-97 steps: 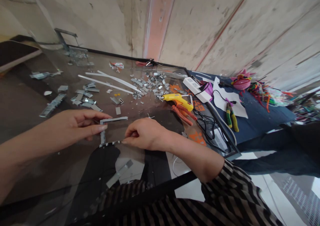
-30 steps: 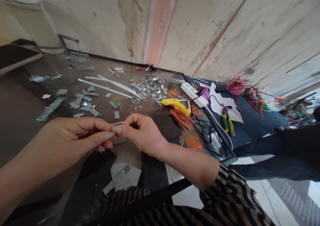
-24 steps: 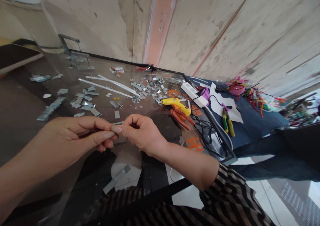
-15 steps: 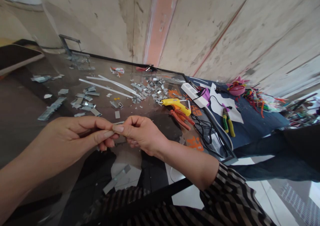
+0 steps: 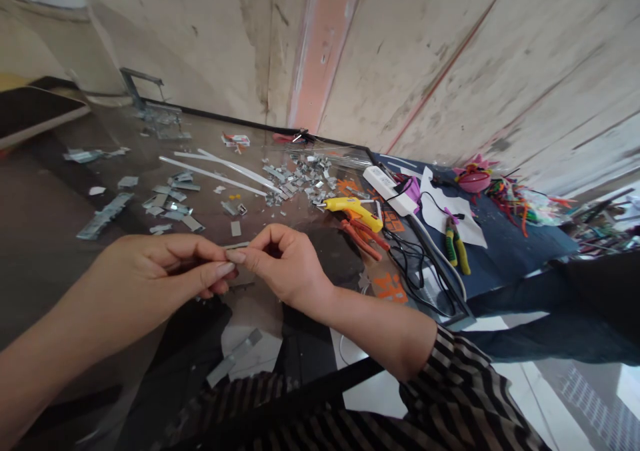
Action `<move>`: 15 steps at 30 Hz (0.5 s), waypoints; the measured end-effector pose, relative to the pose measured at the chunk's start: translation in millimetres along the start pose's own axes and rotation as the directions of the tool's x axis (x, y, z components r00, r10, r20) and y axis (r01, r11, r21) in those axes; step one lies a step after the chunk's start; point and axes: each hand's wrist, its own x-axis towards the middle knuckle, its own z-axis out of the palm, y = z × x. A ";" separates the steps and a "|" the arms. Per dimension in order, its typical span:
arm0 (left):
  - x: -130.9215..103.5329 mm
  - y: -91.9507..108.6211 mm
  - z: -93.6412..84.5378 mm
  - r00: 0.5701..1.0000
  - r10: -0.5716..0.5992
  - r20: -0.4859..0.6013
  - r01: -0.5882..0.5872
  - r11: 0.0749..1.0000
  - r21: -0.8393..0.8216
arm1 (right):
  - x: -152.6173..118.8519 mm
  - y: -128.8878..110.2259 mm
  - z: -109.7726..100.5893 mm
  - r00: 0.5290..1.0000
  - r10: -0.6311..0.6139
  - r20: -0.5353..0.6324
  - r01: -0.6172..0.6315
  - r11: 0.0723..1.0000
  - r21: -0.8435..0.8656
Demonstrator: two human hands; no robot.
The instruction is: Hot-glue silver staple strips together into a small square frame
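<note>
L hand (image 5: 165, 274) & R hand (image 5: 285, 264) meet fingertip to fingertip over the near half of the tabletop (image 5: 45, 201), L of its middle. Both pinch a thin grey strip (image 5: 237, 245), thumb vs. forefinger; R thumb tip sits right at L fingertips. Strip is btwn the hands, mostly hidden by fingers; only a short light bit shows just beyond R thumb, on the far-edge side. Can't tell its full shape.

Just past the hands, twd far edge: small grey plate (image 5: 235, 228), lying flat, apart from fingers. Nearer the near edge, below the hands, a flat grey bar (image 5: 234, 358) lies slantwise.

Heap of metal bits (image 5: 300, 178) twd far R corner, w/ white sticks (image 5: 225, 171) running L from it. 2nd pile of metal pieces (image 5: 173, 201) beyond L hand; long metal piece (image 5: 106, 216) further twd L edge.

R side: yellow glue gun (image 5: 360, 211) w/ red-handled pliers (image 5: 367, 241) just beside it, handles pointing twd near R corner. White power strip (image 5: 389, 190) along R edge, black cord (image 5: 407, 258) looped nearby. Green/yellow pliers (image 5: 457, 244) past R edge, on dark blue cloth (image 5: 520, 238).
</note>
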 end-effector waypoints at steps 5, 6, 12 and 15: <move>-0.2 3.6 -1.7 0.998 -0.011 0.054 0.014 0.998 -0.059 | -1.0 -6.6 -1.6 0.998 0.025 0.050 -0.025 1.000 0.007; -0.2 4.6 -2.1 0.998 -0.008 0.062 0.012 0.998 -0.067 | -0.2 -7.8 -2.2 0.995 0.069 0.076 -0.072 0.997 0.041; 2.3 5.4 -7.9 0.994 0.029 -0.104 -0.031 0.999 -0.014 | 3.8 -17.8 -8.4 0.832 0.358 0.424 -0.483 0.844 0.235; 3.5 -1.0 -11.6 0.987 0.039 -0.159 -0.038 0.999 0.011 | 6.8 -19.0 -16.2 0.764 0.322 0.558 -0.558 0.765 0.322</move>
